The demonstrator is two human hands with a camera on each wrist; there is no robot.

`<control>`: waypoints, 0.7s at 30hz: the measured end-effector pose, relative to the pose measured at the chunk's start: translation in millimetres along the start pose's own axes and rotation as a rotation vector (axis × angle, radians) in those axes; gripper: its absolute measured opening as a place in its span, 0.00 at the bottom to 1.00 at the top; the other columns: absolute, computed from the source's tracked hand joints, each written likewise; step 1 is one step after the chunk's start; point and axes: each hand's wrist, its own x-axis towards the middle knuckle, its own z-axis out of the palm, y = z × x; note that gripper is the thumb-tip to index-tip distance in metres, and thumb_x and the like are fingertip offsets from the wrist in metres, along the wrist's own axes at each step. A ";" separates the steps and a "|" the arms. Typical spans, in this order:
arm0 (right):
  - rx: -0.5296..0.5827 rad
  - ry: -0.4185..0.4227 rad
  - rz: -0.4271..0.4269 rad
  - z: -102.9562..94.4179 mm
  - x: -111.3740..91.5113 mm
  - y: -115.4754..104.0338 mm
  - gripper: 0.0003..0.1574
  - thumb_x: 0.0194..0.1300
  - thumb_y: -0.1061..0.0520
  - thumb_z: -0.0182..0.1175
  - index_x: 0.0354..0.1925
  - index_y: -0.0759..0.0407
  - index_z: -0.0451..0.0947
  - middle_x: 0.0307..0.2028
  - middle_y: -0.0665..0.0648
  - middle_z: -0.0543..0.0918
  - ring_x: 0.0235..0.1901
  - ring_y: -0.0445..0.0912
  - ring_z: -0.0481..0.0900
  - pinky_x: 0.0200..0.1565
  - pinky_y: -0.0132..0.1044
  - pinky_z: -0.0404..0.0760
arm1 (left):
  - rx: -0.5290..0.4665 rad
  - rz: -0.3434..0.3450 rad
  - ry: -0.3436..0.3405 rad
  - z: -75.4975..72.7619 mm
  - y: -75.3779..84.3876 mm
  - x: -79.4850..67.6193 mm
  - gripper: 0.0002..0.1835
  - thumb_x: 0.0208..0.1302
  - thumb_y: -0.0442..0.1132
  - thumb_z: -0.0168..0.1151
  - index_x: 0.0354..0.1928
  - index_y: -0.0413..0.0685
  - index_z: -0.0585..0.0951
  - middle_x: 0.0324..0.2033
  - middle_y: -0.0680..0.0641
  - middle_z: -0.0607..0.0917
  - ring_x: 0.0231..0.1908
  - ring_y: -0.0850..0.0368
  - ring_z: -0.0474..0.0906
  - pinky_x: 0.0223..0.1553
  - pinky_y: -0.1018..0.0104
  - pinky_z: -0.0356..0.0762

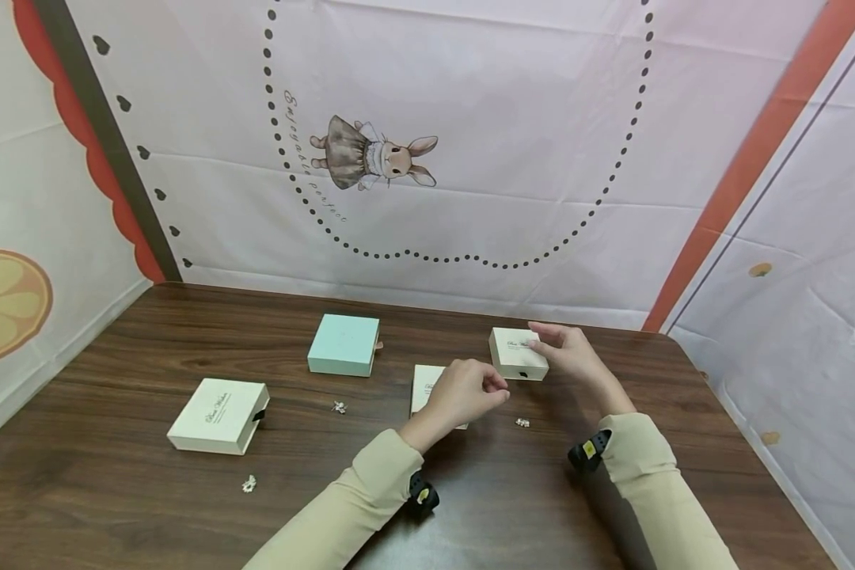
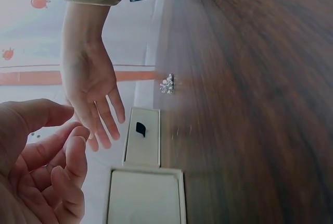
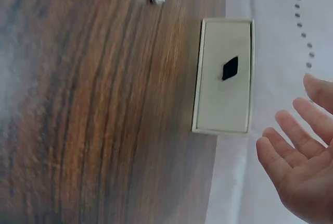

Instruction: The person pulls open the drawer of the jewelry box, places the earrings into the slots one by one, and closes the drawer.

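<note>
My left hand (image 1: 466, 392) hovers over a small cream box (image 1: 424, 386), hiding much of it. In the left wrist view its fingers (image 2: 76, 153) are loosely curled, the thumb near the index fingertip, with nothing seen between them. My right hand (image 1: 575, 356) is above the right side of another cream drawer box (image 1: 509, 352) at the back right. That box shows a black pull tab (image 3: 230, 68) on its front in the right wrist view. The right fingers (image 3: 296, 130) are spread and hold nothing. A small sparkly trinket (image 1: 522, 423) lies on the table in front of that box.
A mint-green box (image 1: 342, 342) with a small side tab stands at back centre, a shiny trinket (image 1: 339, 407) in front of it. At left, a cream box (image 1: 217, 413) has another trinket (image 1: 248, 484) nearby. A printed cloth (image 1: 527, 158) hangs behind the wooden table (image 1: 114, 491).
</note>
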 end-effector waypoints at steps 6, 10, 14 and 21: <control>0.064 -0.043 0.047 -2.9 5.9 10.4 0.30 0.65 0.55 0.53 0.62 0.66 0.63 0.61 0.71 0.64 0.63 0.62 0.59 0.58 0.55 0.64 | -0.035 -0.023 0.004 10.0 2.8 7.6 0.04 0.53 0.42 0.63 0.28 0.53 0.85 0.20 0.59 0.82 0.19 0.71 0.71 0.23 0.77 0.67; 0.147 -0.092 0.095 -3.0 9.8 16.2 0.32 0.65 0.55 0.53 0.64 0.64 0.60 0.64 0.69 0.60 0.63 0.61 0.58 0.61 0.55 0.59 | -0.029 -0.030 0.004 15.9 5.4 13.5 0.04 0.53 0.43 0.63 0.28 0.53 0.85 0.20 0.59 0.82 0.19 0.72 0.71 0.23 0.78 0.66; 0.210 -0.137 0.122 -1.5 12.4 18.4 0.33 0.64 0.56 0.53 0.65 0.64 0.58 0.64 0.67 0.61 0.61 0.58 0.62 0.60 0.49 0.62 | -0.009 -0.036 0.007 21.8 7.3 19.5 0.04 0.53 0.43 0.63 0.28 0.53 0.85 0.20 0.59 0.83 0.19 0.72 0.71 0.23 0.79 0.66; 0.237 -0.166 0.110 -0.2 14.6 24.7 0.34 0.64 0.56 0.54 0.65 0.64 0.58 0.67 0.63 0.56 0.63 0.54 0.58 0.61 0.43 0.58 | 0.008 -0.050 0.014 33.4 10.0 27.4 0.05 0.52 0.43 0.63 0.28 0.54 0.86 0.22 0.59 0.84 0.21 0.71 0.72 0.25 0.79 0.66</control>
